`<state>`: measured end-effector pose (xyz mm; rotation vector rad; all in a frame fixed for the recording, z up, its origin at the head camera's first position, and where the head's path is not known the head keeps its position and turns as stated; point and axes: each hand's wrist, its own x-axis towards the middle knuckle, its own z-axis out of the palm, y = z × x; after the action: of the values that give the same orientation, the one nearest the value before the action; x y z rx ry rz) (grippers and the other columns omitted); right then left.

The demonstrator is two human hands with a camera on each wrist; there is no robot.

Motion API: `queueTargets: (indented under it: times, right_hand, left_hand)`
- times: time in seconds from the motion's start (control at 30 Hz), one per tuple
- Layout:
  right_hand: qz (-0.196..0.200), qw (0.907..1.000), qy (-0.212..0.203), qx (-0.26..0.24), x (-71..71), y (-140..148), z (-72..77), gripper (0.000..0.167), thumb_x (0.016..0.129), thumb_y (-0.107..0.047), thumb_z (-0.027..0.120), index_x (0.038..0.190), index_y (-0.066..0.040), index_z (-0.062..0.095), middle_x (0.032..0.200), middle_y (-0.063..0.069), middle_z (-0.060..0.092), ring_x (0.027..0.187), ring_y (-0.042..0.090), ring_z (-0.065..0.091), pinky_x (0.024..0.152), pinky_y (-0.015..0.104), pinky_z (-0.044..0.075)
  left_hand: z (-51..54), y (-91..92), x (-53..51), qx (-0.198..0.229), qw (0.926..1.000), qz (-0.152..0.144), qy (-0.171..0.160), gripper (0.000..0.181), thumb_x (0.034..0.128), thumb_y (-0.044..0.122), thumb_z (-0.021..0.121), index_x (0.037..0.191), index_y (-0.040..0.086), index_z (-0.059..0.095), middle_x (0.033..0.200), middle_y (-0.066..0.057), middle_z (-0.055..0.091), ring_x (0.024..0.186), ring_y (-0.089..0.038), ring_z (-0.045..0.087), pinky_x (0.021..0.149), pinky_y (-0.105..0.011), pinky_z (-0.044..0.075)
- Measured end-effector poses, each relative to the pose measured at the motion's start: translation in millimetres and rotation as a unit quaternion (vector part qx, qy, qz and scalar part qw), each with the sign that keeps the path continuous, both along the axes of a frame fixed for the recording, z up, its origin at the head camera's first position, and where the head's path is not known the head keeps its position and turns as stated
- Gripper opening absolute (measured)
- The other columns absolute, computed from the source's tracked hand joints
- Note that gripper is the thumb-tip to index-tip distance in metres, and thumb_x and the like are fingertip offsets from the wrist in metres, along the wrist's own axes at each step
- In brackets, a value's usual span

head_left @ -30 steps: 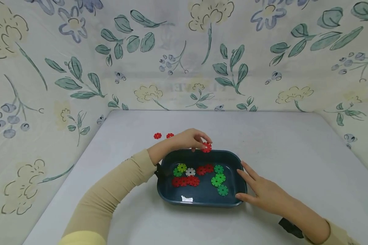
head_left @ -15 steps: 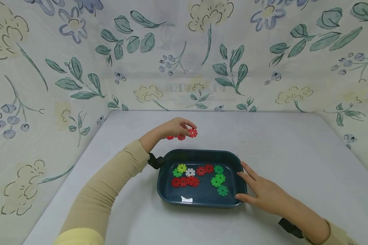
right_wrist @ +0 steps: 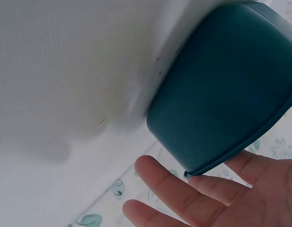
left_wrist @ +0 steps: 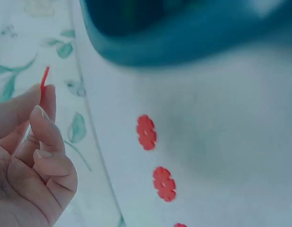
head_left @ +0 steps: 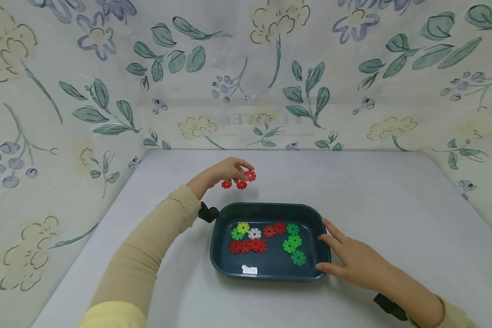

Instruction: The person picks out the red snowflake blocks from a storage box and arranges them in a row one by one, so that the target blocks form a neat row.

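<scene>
Red disc, thin, petal-edged

soft, even light — white glare inside the tray, which blurs in the left wrist view.

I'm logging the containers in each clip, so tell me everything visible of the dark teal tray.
The dark teal tray is a rounded rectangle with raised walls and a rim; smooth and slightly glossy, it looks like plastic. It stands upright on the white tabletop, its long sides running across the head view. Red, green, yellow-green and white flower-shaped discs lie on its floor, where a bright patch looks like a reflection. The right hand touches the rim at its right end.
</scene>
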<state>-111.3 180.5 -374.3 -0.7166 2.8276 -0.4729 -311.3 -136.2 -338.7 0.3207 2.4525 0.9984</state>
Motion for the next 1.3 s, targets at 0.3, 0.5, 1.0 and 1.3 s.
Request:
queueTargets:
  times: [0.3, 0.5, 1.0, 1.3]
  right_hand:
    - [0.001, 1.0, 0.005, -0.001, 0.8, 0.8, 0.3, 0.071, 0.081, -0.059, 0.054, 0.128, -0.006, 0.048, 0.149, 0.018, 0.022, 0.098, 0.029, 0.06, 0.072, 0.043, 0.051]
    - [0.002, 1.0, -0.001, -0.004, 0.7, 0.4, 1.0, 0.07, 0.082, -0.058, 0.054, 0.128, -0.005, 0.048, 0.149, 0.018, 0.021, 0.099, 0.029, 0.06, 0.071, 0.043, 0.05]
    - [-0.003, 1.0, -0.003, -0.009, 1.6, 1.3, 0.2, 0.07, 0.082, -0.058, 0.054, 0.129, -0.006, 0.047, 0.15, 0.017, 0.02, 0.101, 0.029, 0.059, 0.072, 0.043, 0.05]
    - [-0.005, 1.0, -0.003, -0.007, 2.2, 1.7, 0.6, 0.069, 0.083, -0.057, 0.053, 0.129, -0.006, 0.047, 0.15, 0.017, 0.02, 0.101, 0.028, 0.059, 0.072, 0.042, 0.05]
  left_hand:
    - [-20.6, -8.1, -12.7, -0.014, 0.9995, 0.017, -0.023, 0.042, 0.0844, 0.017, 0.065, 0.125, 0.016, 0.054, 0.106, -0.011, 0.058, 0.092, -0.032, 0.055, 0.083, -0.039, 0.046]
    - [-36.0, -9.7, -16.7, -0.047, 0.9985, -0.014, -0.025, 0.038, 0.085, 0.013, 0.063, 0.122, 0.012, 0.056, 0.092, -0.009, 0.056, 0.07, -0.018, 0.051, 0.066, -0.025, 0.044]
    - [-51.1, -5.7, -13.9, -0.071, 0.9932, -0.092, -0.002, 0.053, 0.0893, 0.015, 0.057, 0.139, 0.012, 0.039, 0.12, -0.012, 0.055, 0.078, -0.018, 0.054, 0.063, -0.022, 0.044]
    - [-56.3, -11.1, -11.6, -0.09, 0.9875, -0.121, 0.045, 0.045, 0.0899, 0.016, 0.056, 0.134, 0.016, 0.048, 0.137, -0.008, 0.045, 0.107, -0.023, 0.05, 0.086, -0.033, 0.046]
